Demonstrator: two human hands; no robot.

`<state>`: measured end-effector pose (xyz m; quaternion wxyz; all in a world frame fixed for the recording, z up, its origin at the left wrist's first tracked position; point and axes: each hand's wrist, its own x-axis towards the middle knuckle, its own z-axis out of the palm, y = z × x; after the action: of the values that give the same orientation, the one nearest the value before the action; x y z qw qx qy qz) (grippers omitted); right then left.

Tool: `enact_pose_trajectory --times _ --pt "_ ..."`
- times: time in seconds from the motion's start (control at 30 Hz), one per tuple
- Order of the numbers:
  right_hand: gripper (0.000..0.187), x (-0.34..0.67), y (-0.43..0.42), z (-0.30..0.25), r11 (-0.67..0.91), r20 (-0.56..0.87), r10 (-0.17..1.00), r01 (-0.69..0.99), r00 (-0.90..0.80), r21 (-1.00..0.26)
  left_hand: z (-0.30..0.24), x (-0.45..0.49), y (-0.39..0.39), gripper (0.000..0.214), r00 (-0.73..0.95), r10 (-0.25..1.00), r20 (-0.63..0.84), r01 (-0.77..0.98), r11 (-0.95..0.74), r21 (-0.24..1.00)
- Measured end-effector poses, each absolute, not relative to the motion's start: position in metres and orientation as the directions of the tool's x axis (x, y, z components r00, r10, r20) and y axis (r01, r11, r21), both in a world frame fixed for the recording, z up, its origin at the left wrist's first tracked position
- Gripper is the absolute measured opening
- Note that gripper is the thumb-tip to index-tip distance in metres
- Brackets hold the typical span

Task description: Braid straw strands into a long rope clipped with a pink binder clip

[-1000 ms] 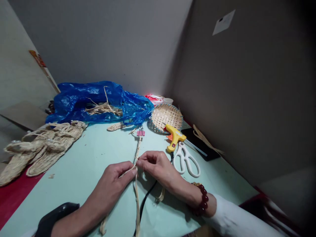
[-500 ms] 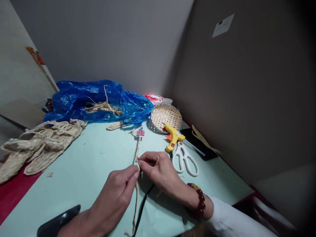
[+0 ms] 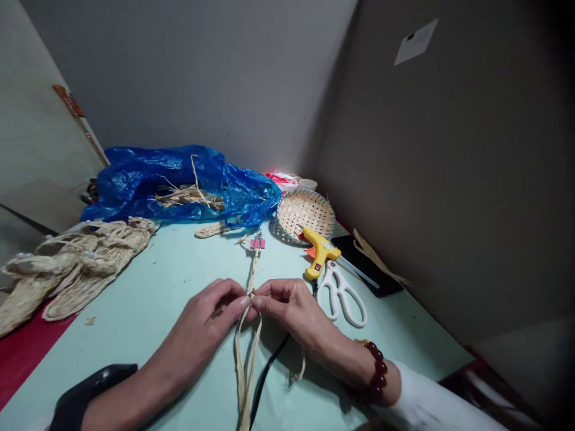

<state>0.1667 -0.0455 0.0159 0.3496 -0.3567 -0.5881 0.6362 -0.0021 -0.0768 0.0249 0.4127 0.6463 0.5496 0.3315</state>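
A thin braid of straw strands [image 3: 254, 268] runs toward me from a pink binder clip [image 3: 257, 243] on the table. At the braid's near end, my left hand [image 3: 209, 320] pinches the strands between thumb and forefinger. Close against it, my right hand [image 3: 296, 317] also pinches the strands, its fingertips almost touching the left ones. Loose straw strands [image 3: 245, 365] hang from between both hands toward the table's near edge. Another strand end [image 3: 300, 371] pokes out below my right hand.
Right of my hands lie white-handled scissors [image 3: 344, 296], a yellow glue gun [image 3: 321, 251] and a black tablet-like slab [image 3: 372, 269]. Behind are a woven basket [image 3: 305, 212] and a blue plastic bag [image 3: 179, 179] holding straw. Woven straw sandals [image 3: 99, 263] lie left. A black cord [image 3: 269, 368] crosses the table.
My left hand has moved up and its fingers have shifted to the braid beside the right hand's. The loose strands now hang spread apart below. The view has shifted slightly.
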Motion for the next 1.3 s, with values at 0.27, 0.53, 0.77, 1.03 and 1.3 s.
enact_pose_trajectory --times 0.27,0.53,0.77,1.03,1.3 --pt "0.022 0.174 -0.044 0.016 0.203 0.011 0.847 0.304 -0.531 -0.931 0.009 0.002 -0.066 0.026 0.275 0.888 -0.369 0.087 0.360 0.929" --pt "0.024 0.174 -0.062 0.016 0.518 0.227 0.826 0.537 -0.516 -0.666 0.012 0.001 -0.068 0.025 0.157 0.962 -0.224 0.341 0.160 0.926" --pt "0.013 0.170 -0.065 0.005 0.806 0.411 0.582 0.428 -0.702 -0.409 0.010 0.000 -0.067 0.020 0.222 0.933 -0.282 0.180 0.245 0.953" --pt "0.019 0.173 -0.065 0.013 0.801 0.395 0.590 0.450 -0.704 -0.395 0.008 -0.004 -0.068 0.027 0.214 0.916 -0.338 0.066 0.332 0.941" --pt "0.025 0.175 -0.044 0.015 0.189 -0.014 0.785 0.261 -0.620 -0.947 0.007 -0.005 -0.073 0.027 0.272 0.898 -0.347 0.041 0.349 0.936"
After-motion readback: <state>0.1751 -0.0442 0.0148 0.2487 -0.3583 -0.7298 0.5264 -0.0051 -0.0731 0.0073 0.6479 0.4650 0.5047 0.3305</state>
